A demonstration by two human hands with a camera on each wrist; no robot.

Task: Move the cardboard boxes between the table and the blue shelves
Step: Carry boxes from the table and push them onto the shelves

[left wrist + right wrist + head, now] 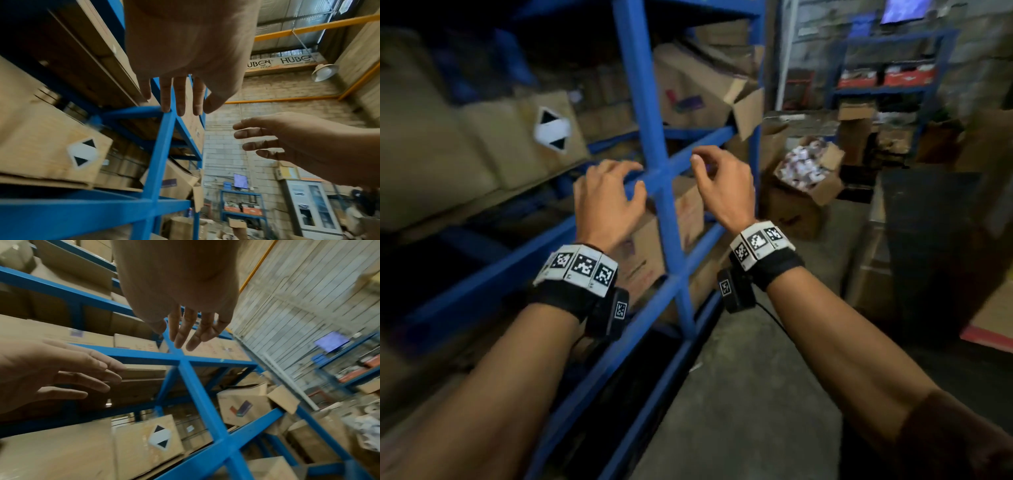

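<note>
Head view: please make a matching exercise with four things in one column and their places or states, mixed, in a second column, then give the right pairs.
Things:
1. left hand
2. box with diamond label
3. box with torn flap
4. open box of small packets

Places or states:
A. on the floor, right of the blue shelves
B. on a shelf, left of the upright post
C. empty, fingers loosely spread
D. on a shelf, right of the upright post

Pairs: 1-C, 2-B, 3-D, 4-A

Shelf post [650,113] hides pt of box [654,246]; far shelving [887,85] blurred, contents unreadable.
</note>
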